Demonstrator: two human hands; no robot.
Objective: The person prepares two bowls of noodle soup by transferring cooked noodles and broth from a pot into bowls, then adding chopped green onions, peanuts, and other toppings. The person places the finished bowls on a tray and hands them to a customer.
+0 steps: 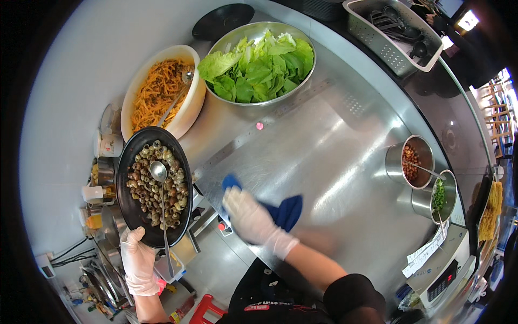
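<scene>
My left hand (pixel 136 259), in a white glove, grips the near rim of a black oval plate (pixel 122 210). Snails in their shells (pixel 141 178) cover much of the plate, and a long-handled metal spoon (pixel 158 171) lies on them with its handle over the rim. My right hand (pixel 247 210), gloved too and blurred, presses a dark blue cloth (pixel 288 212) on the stainless steel table (pixel 323 162) near its front edge. Part of the cloth is hidden under that hand.
At the back stand a steel bowl of lettuce (pixel 259 77) and a white tub (pixel 197 95) of shredded orange food with a spoon. On the right are steel pots of nuts (pixel 394 162) and chopped greens (pixel 421 202), beside a digital scale (pixel 441 279). A red stool (pixel 204 310) stands below.
</scene>
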